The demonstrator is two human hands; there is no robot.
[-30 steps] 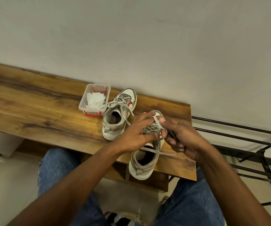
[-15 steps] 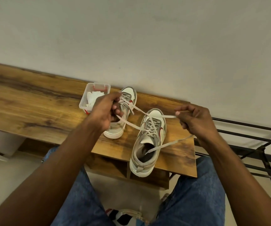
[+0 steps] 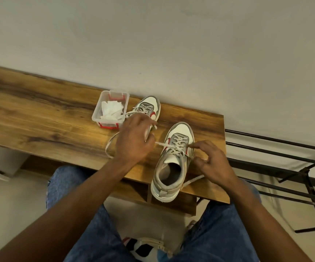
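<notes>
Sneaker (image 3: 172, 162) between left hand (image 3: 134, 141) and right hand (image 3: 212, 163), each grip pinching one lace end (image 3: 160, 144)

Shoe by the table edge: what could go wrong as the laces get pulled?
The shoe overhangs the table edge at its heel, so a hard tug by the left hand or right hand on the lace might drag it off. Its slack loop lies near the other shoe, whose loose laces could tangle with it.

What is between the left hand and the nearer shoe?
Head view: a short stretch of lace runs from the left hand to the nearer shoe, above bare tabletop.
</notes>
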